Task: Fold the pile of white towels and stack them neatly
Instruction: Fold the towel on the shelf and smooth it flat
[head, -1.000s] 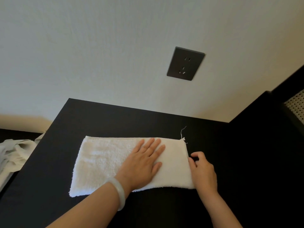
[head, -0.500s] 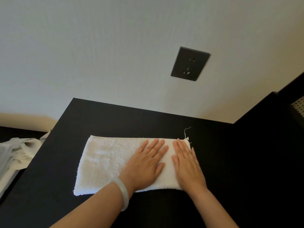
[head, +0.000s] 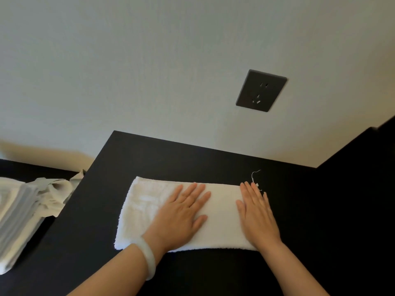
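I see a folded white towel (head: 141, 210) lying on the black tabletop (head: 192, 159); left hand (head: 181, 216) and right hand (head: 256, 214) press it flat, each grip fully open, holding nothing, likely smoothing creases; spare towels (head: 17, 210) lie far left.

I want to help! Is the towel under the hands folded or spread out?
Folded, it seems: the towel is a narrow strip, its far edge rounded; left hand and right hand press it.
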